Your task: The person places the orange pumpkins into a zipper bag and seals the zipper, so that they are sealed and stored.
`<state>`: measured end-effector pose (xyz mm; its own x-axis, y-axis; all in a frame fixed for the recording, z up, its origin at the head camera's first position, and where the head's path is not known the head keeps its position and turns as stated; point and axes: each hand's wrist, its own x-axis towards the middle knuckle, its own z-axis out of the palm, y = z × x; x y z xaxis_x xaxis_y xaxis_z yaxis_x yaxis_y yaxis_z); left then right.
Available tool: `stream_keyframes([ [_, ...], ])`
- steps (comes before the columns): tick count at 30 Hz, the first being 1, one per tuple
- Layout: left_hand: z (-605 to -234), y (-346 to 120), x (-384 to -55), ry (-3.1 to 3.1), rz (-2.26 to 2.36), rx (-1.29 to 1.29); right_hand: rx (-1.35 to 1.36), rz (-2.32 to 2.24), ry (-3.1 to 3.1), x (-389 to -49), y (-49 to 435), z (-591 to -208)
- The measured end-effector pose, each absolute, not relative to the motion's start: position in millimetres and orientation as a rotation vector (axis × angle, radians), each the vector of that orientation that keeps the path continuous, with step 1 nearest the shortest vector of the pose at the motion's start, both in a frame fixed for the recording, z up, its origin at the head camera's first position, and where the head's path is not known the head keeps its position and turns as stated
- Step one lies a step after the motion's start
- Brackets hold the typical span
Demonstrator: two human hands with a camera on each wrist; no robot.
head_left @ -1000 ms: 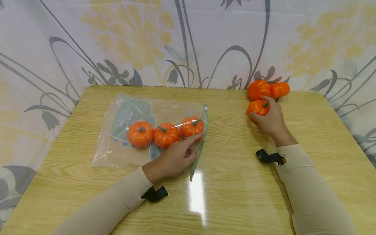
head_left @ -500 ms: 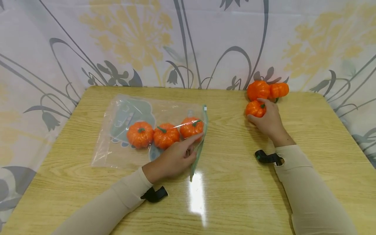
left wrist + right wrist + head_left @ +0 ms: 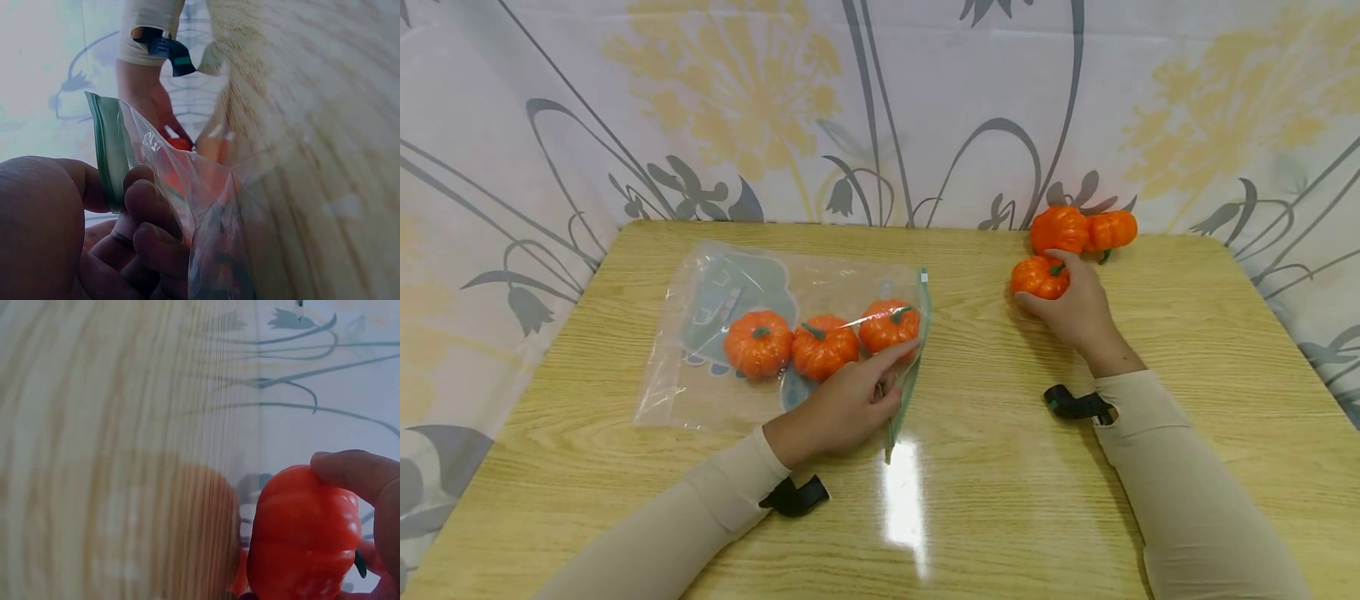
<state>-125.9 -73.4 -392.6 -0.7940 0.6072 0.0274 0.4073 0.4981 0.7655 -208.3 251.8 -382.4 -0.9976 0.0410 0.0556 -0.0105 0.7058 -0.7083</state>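
Observation:
A clear zip bag with a green zip strip lies flat on the table. Inside it, in a row, are an orange toy pumpkin, a second pumpkin and a third one near the mouth. My left hand pinches the bag's zip edge between thumb and fingers, its index finger stretched along the opening. Over at the right, my right hand grips a small orange pumpkin with a green stem; the right wrist view shows this pumpkin from its side, close to the tabletop.
Two more pumpkins stand touching at the table's back edge, a left one and a right one, just behind my right hand. A patterned curtain hangs behind the wooden table.
My right hand has taken hold of the front pumpkin and moved it left, away from the two at the back. The left hand and the bag stay where they were.

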Motion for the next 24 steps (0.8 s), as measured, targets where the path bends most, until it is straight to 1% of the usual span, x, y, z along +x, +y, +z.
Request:
stream_keyframes([
  [24,-395.9,-73.6,-127.4,2.499,1.183,0.87,0.102,1.253,-2.816,-202.5,230.1,-379.6],
])
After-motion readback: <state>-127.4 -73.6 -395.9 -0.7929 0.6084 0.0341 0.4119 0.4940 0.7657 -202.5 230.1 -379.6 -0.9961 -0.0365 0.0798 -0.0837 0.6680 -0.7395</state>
